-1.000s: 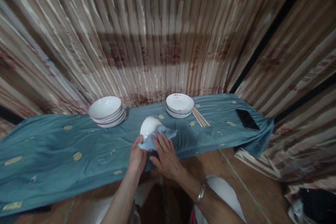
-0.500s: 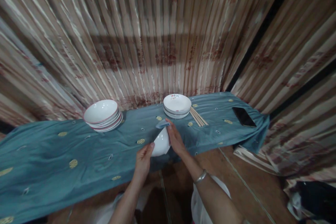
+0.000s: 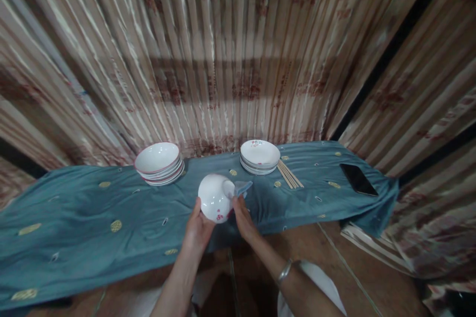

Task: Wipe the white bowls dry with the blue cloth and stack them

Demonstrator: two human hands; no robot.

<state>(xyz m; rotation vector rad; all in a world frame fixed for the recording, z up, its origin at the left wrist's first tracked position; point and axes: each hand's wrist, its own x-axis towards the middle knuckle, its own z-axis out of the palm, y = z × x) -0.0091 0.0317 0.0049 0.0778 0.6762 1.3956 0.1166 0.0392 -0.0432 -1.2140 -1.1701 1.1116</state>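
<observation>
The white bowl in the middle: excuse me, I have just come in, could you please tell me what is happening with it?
A person's left hand grips the white bowl by its edge, with the base in view. The right hand holds a light blue cloth at the bowl's base. On the covered table, a stack of bowls stands to the left; a stack of plates, some chopsticks and a dark phone are to the right.

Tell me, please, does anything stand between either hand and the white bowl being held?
Nothing visible separates the left hand from the white bowl. The right hand holds a blue cloth at the bowl's foot; how much cloth lies between hand and bowl is unclear.
</observation>
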